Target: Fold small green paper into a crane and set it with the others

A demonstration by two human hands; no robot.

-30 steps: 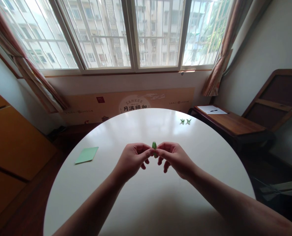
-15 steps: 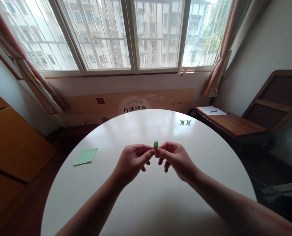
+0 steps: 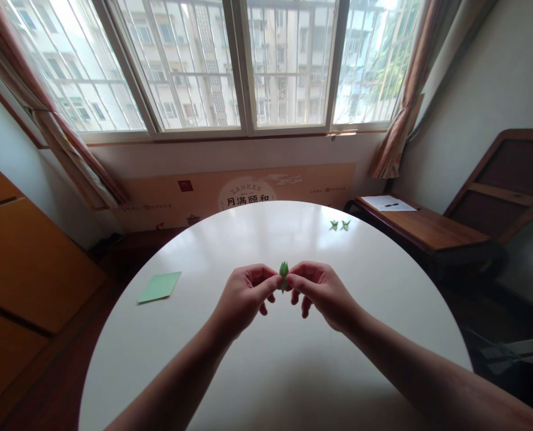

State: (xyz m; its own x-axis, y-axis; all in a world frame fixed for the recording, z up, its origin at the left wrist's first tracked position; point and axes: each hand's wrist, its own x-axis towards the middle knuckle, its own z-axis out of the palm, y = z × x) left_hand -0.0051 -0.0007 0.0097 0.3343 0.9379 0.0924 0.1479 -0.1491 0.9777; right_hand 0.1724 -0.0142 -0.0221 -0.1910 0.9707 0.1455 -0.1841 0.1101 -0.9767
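Note:
Between my two hands, above the middle of the white table, is a small folded piece of green paper (image 3: 284, 269) with pointed tips standing up and a narrow point below. My left hand (image 3: 251, 291) pinches its left side between thumb and forefinger. On the other side, my right hand (image 3: 318, 288) pinches it the same way, with the lower fingers curled loosely. Two small folded green paper figures, a left one (image 3: 334, 225) and a right one (image 3: 346, 225), rest side by side toward the far right of the table.
A stack of square green paper (image 3: 159, 287) lies on the left of the round white table (image 3: 266, 377). Beyond its right edge, a low wooden bench (image 3: 446, 230) holds a white sheet (image 3: 385, 203) with a pen. A barred window and curtains are behind.
The folded green paper's lower point shows more below my fingertips, and its upper tips look slightly opened. Both hands keep their pinch; the view has shifted a little.

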